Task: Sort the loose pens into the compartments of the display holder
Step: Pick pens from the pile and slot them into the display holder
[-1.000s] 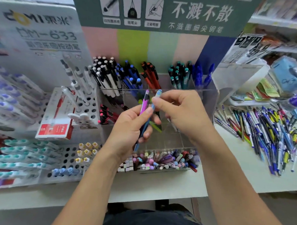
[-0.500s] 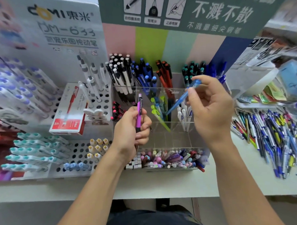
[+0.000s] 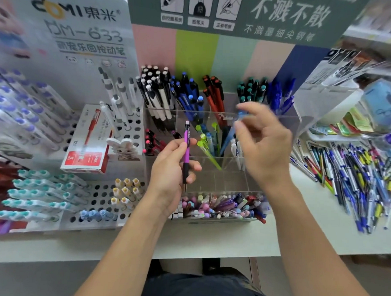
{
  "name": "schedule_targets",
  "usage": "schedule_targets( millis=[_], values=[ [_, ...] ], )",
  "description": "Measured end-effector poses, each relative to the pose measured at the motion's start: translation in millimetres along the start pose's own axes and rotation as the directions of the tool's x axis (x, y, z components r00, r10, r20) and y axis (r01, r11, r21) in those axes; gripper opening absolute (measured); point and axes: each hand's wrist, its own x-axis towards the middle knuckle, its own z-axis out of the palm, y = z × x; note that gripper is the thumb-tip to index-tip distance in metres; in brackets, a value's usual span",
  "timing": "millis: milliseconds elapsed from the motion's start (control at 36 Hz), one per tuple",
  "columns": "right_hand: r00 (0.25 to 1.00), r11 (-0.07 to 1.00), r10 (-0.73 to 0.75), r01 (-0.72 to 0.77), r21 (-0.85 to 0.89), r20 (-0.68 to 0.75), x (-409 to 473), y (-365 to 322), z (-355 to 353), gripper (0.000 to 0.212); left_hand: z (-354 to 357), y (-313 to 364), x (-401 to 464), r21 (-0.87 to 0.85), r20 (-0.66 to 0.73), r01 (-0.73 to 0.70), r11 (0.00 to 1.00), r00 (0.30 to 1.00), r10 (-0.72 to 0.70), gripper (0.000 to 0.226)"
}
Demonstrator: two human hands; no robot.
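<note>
The left hand point(image 3: 172, 170) was closed round a purple pen point(image 3: 186, 150), held upright in front of the clear display holder point(image 3: 226, 160); the right hand point(image 3: 264, 143) hung over the holder's middle compartments, fingers loosely spread and blurred; a blue pen point(image 3: 228, 139) slanted into a compartment just beneath its fingertips, though I couldn't tell whether they had hold of it; the loose pens point(image 3: 355, 177) lay heaped on the table point(image 3: 215, 238) to the right.

right hand point(image 3: 262, 143): motion-blurred, grip on blue pen point(image 3: 228, 137) unclear
far right shelf point(image 3: 372, 31): blurred, cut off by edge
</note>
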Motion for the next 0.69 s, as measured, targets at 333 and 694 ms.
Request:
schedule_targets(
  millis=[333,694],
  values=[
    [0.967,0.895,-0.186,0.240,-0.375,0.177,-5.5,-6.0,25.2,0.025,-9.2,3.6,-1.7,-0.007,0.006,-0.011,1.000,1.000,0.011,0.021],
    [0.955,0.896,0.165,-0.249,0.369,0.245,-1.8,-38.6,30.1,0.007,-24.2,14.3,-8.3,0.271,0.060,-0.302,0.914,0.953,0.297,0.018]
  ],
)
